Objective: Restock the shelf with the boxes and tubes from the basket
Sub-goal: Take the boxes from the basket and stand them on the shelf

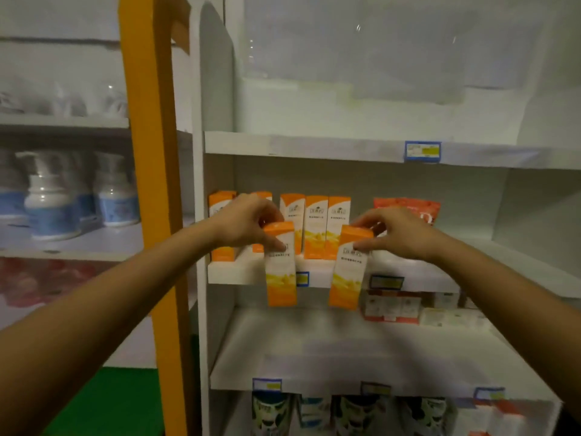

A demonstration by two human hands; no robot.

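Observation:
My left hand (246, 223) grips the top of a tall orange-and-white box (280, 272), held upright in front of the middle shelf (239, 272). My right hand (397, 234) pinches the top of a second matching box (347, 275), tilted slightly, just right of the first. Both boxes hang in front of the shelf's front edge. Behind them, several identical orange boxes (327, 225) stand in a row on that shelf. The basket is out of view.
A red pouch (408, 207) stands right of the row. Red-and-white cartons (391, 305) sit on the shelf below, at the right. An orange post (151, 184) rises at left, with white-and-blue bottles (50, 206) beyond. Dark cans (355, 413) fill the bottom shelf.

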